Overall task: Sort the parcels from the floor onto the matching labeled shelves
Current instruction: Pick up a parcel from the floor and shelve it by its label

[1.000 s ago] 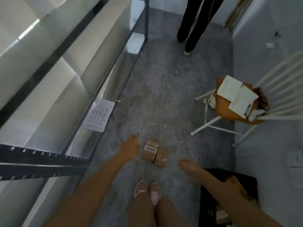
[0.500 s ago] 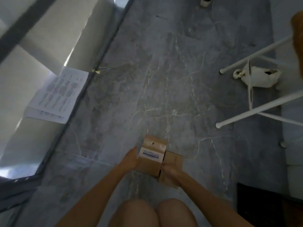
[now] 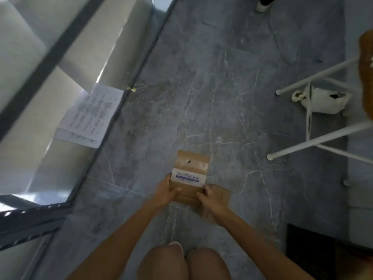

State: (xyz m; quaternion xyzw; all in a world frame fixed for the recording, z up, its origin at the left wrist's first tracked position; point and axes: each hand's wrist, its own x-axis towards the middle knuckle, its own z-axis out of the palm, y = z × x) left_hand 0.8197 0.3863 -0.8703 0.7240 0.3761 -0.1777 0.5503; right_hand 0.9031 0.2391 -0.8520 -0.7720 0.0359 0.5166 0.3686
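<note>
A small brown cardboard parcel (image 3: 189, 174) with a white and blue label on top sits low over the grey marble floor, in front of my knees. My left hand (image 3: 166, 191) grips its left side and my right hand (image 3: 211, 199) grips its right side. A second brown parcel (image 3: 221, 196) lies on the floor just right of it, partly hidden under my right hand and wrist. The metal shelf unit (image 3: 50, 110) runs along the left, with its lowest board near floor level.
Printed paper sheets (image 3: 90, 116) lie on the low shelf board at the left. A white-legged chair (image 3: 314, 138) stands at the right with a white bag (image 3: 323, 100) under it. A dark box (image 3: 314, 253) sits at the lower right. Another person's shoe (image 3: 263, 5) shows at the top.
I have crouched down, so the floor is much closer. Both hands went from reaching out open to closing on the two sides of the labelled parcel.
</note>
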